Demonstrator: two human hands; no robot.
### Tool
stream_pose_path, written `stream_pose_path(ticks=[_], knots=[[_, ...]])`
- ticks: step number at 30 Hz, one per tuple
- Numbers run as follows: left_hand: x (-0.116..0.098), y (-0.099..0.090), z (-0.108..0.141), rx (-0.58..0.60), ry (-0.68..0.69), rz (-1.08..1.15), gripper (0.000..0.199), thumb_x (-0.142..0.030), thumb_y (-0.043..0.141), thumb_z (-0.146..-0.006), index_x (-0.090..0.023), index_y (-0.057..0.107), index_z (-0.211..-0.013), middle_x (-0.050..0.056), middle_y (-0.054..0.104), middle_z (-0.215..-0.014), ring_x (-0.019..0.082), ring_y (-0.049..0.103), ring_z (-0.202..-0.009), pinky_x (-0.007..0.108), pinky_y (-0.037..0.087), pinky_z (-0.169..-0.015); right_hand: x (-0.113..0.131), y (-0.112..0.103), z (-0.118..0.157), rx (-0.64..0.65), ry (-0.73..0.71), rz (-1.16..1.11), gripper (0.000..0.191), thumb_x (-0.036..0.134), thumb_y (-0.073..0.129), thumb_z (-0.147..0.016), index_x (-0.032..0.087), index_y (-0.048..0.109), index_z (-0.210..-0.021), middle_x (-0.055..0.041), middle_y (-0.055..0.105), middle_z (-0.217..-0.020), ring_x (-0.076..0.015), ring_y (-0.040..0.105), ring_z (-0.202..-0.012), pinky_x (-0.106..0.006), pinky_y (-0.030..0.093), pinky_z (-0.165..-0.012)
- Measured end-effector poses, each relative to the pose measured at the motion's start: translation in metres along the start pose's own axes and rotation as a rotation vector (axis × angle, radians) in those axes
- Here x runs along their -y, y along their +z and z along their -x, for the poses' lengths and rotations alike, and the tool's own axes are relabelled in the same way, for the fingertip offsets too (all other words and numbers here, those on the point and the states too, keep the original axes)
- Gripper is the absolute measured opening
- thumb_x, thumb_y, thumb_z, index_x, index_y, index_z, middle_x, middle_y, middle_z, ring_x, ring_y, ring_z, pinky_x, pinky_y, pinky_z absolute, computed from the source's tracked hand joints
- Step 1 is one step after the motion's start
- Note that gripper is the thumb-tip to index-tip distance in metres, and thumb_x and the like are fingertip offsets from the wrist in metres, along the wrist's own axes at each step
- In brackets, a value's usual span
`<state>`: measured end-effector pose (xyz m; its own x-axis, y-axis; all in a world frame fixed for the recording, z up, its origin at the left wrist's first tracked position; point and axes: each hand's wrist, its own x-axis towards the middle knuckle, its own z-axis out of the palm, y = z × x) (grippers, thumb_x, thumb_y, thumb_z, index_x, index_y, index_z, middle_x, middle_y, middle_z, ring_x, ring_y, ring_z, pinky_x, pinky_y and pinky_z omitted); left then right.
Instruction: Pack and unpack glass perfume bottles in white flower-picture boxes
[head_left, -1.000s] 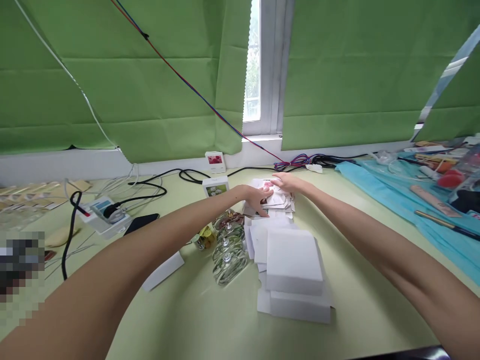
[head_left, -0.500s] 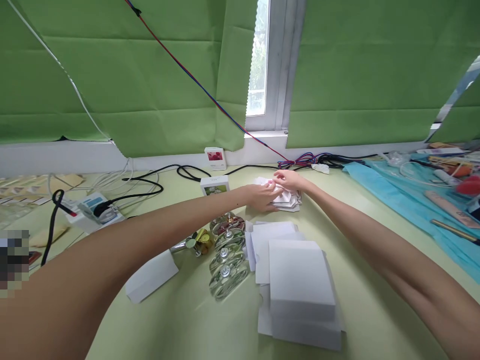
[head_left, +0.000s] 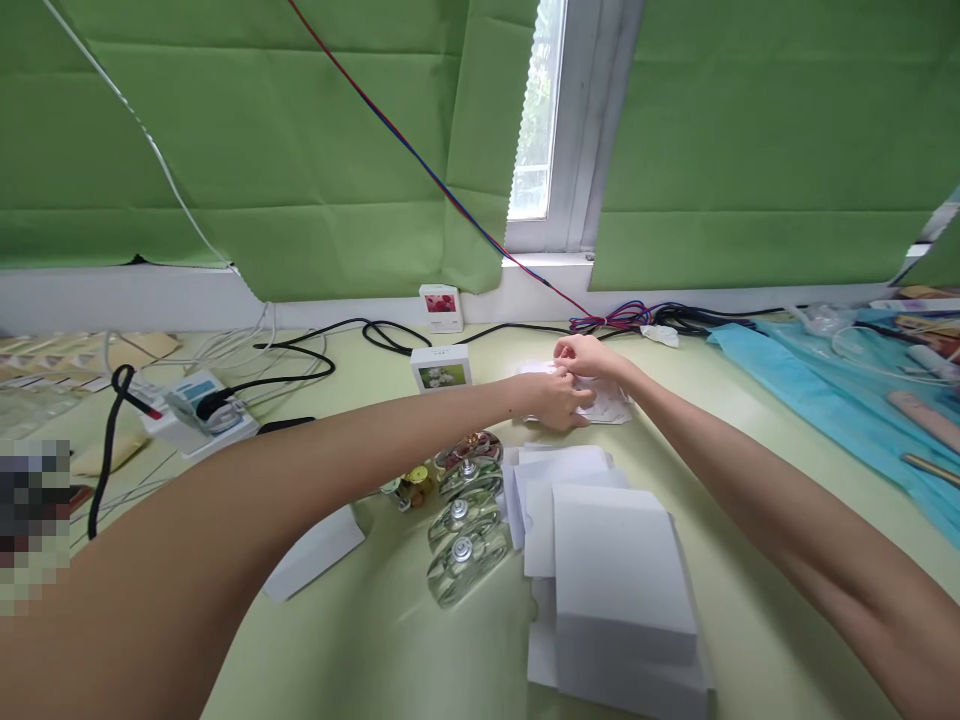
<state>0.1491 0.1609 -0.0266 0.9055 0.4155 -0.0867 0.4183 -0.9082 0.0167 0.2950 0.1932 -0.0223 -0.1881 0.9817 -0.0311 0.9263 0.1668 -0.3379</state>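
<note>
At the back middle of the table, my left hand [head_left: 556,398] and my right hand [head_left: 586,356] meet over a pile of thin white papers [head_left: 613,404]. My left fingers are bent over the papers, and my right fingers are pinched together; what lies between them is too small to make out. Nearer me is a stack of flat white boxes [head_left: 622,570]. Left of it stands a row of several clear glass bottles [head_left: 466,562] with silver nozzles. Gold and silver caps [head_left: 416,482] lie beside them, partly behind my left forearm.
Two small picture boxes, one green [head_left: 441,368] and one red [head_left: 441,308], stand at the back. A power strip [head_left: 199,415] with cables is on the left. A white box [head_left: 319,555] lies below my left forearm. Blue plastic sheeting [head_left: 817,390] lies on the right.
The view has shifted slightly. My left hand has moved a little to the right over the papers and now covers more of them. The bottles and boxes rest as before.
</note>
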Motion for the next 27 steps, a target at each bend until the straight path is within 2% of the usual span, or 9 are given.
stream_pose_path(ticks=[4, 7, 10, 13, 16, 19, 21, 24, 27], knots=[[0.008, -0.013, -0.002, 0.160, -0.021, 0.001, 0.055, -0.054, 0.058, -0.091, -0.016, 0.062, -0.131, 0.019, 0.065, -0.129, 0.034, 0.058, -0.121, 0.047, 0.046, -0.103, 0.006, -0.014, 0.009, -0.005, -0.006, 0.026, 0.026, 0.018, 0.056, -0.095, 0.013, 0.073, -0.114, -0.0114, 0.078, -0.113, -0.0204, 0.071, -0.098, -0.024, 0.050, -0.079], [0.009, -0.028, 0.006, 0.203, -0.028, 0.020, 0.048, -0.051, 0.051, -0.095, -0.018, 0.065, -0.128, 0.014, 0.066, -0.130, 0.027, 0.060, -0.116, 0.040, 0.047, -0.101, 0.020, -0.029, 0.034, -0.045, -0.037, 0.049, 0.032, 0.021, 0.057, -0.097, 0.013, 0.067, -0.126, -0.0132, 0.072, -0.128, -0.0232, 0.067, -0.115, -0.028, 0.049, -0.092], [0.006, -0.043, 0.017, 0.169, -0.020, 0.023, 0.038, -0.038, 0.048, -0.098, -0.021, 0.066, -0.125, 0.009, 0.067, -0.129, 0.023, 0.059, -0.119, 0.034, 0.046, -0.102, 0.046, -0.042, 0.089, -0.092, -0.093, 0.084, 0.036, 0.031, 0.054, -0.101, 0.015, 0.063, -0.132, -0.0149, 0.069, -0.132, -0.0275, 0.061, -0.124, -0.034, 0.047, -0.100], [0.000, -0.062, 0.033, 0.099, -0.044, -0.006, 0.031, -0.028, 0.050, -0.097, -0.016, 0.067, -0.120, 0.010, 0.068, -0.122, 0.024, 0.054, -0.124, 0.033, 0.045, -0.102, 0.072, -0.048, 0.159, -0.127, -0.152, 0.191, 0.042, 0.044, 0.048, -0.102, 0.019, 0.062, -0.132, -0.0155, 0.071, -0.121, -0.0324, 0.067, -0.109, -0.041, 0.053, -0.087], [-0.025, -0.088, 0.065, 0.007, -0.140, -0.058, 0.029, -0.011, 0.042, -0.096, -0.007, 0.068, -0.110, 0.019, 0.065, -0.119, 0.026, 0.061, -0.107, 0.036, 0.049, -0.088, 0.083, -0.049, 0.207, -0.098, -0.137, 0.225, 0.049, 0.054, 0.043, -0.102, 0.019, 0.063, -0.130, -0.0166, 0.072, -0.115, -0.0330, 0.069, -0.098, -0.041, 0.054, -0.075], [-0.084, -0.105, 0.112, -0.144, -0.342, -0.249, 0.030, 0.004, 0.041, -0.085, -0.007, 0.067, -0.094, 0.017, 0.066, -0.095, 0.023, 0.063, -0.082, 0.035, 0.047, -0.069, 0.074, -0.045, 0.212, -0.034, -0.162, 0.147, 0.044, 0.051, 0.040, -0.103, 0.020, 0.067, -0.120, -0.0144, 0.073, -0.114, -0.0311, 0.069, -0.102, -0.040, 0.054, -0.080], [-0.136, -0.099, 0.143, -0.197, -0.358, -0.345, 0.028, 0.006, 0.046, -0.080, -0.008, 0.067, -0.091, 0.014, 0.065, -0.087, 0.024, 0.063, -0.077, 0.033, 0.046, -0.062, 0.064, -0.038, 0.199, 0.013, -0.205, 0.057, 0.041, 0.042, 0.036, -0.105, 0.019, 0.069, -0.114, -0.0131, 0.074, -0.109, -0.0291, 0.068, -0.102, -0.040, 0.053, -0.084], [-0.201, -0.057, 0.173, -0.320, -0.034, -0.387, 0.020, -0.010, 0.052, -0.089, -0.007, 0.068, -0.101, 0.018, 0.069, -0.099, 0.029, 0.066, -0.088, 0.040, 0.052, -0.071, 0.057, -0.024, 0.177, 0.095, -0.311, -0.059, 0.041, 0.043, 0.038, -0.105, 0.020, 0.071, -0.115, -0.0119, 0.074, -0.116, -0.0277, 0.068, -0.104, -0.040, 0.053, -0.087], [-0.222, -0.003, 0.175, -0.412, 0.160, -0.366, 0.040, -0.023, 0.048, -0.098, -0.005, 0.059, -0.132, 0.023, 0.058, -0.142, 0.035, 0.054, -0.131, 0.048, 0.047, -0.104, 0.060, -0.006, 0.166, 0.164, -0.393, -0.080, 0.047, 0.049, 0.045, -0.102, 0.019, 0.066, -0.132, -0.0133, 0.067, -0.136, -0.0310, 0.062, -0.123, -0.044, 0.049, -0.102]])
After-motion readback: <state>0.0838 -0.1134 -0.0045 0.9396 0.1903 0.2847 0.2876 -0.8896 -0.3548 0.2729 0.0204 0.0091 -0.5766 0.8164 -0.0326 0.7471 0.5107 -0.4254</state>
